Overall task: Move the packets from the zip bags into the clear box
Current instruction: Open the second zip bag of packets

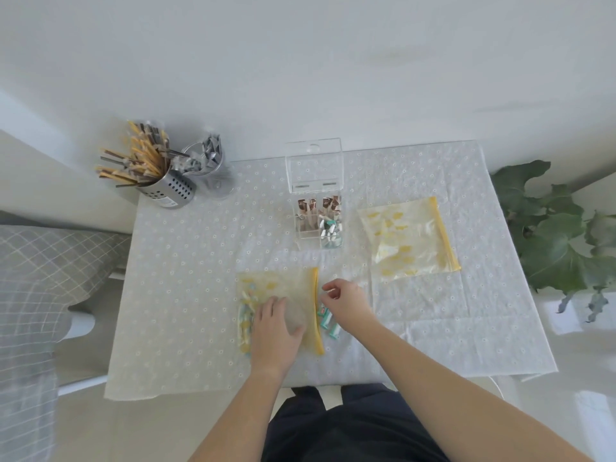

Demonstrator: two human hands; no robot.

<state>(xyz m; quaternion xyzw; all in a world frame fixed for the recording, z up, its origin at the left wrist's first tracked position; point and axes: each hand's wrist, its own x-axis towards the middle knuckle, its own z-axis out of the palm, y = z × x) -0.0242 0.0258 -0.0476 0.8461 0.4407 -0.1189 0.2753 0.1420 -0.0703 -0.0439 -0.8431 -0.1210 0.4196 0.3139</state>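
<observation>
A yellow-zip bag (286,285) lies flat in front of me with several pastel packets (246,315) still inside at its left end. My left hand (275,328) presses flat on the bag, fingers spread. Just right of the bag's zip edge lie a few teal packets (328,323) on the cloth. My right hand (346,301) hovers over them with fingers loosely curled and nothing held. The clear box (318,225), lid tipped open behind it, holds brown packets at the back and teal and white ones at front right. A second zip bag (408,241) lies flat to the right.
The table (186,295) has a white dotted cloth. A perforated metal holder (170,190) with stick packets and a glass jar (210,168) with grey sachets stand at the back left corner. A leafy plant (550,235) sits beyond the right edge. A checked cushion is at left.
</observation>
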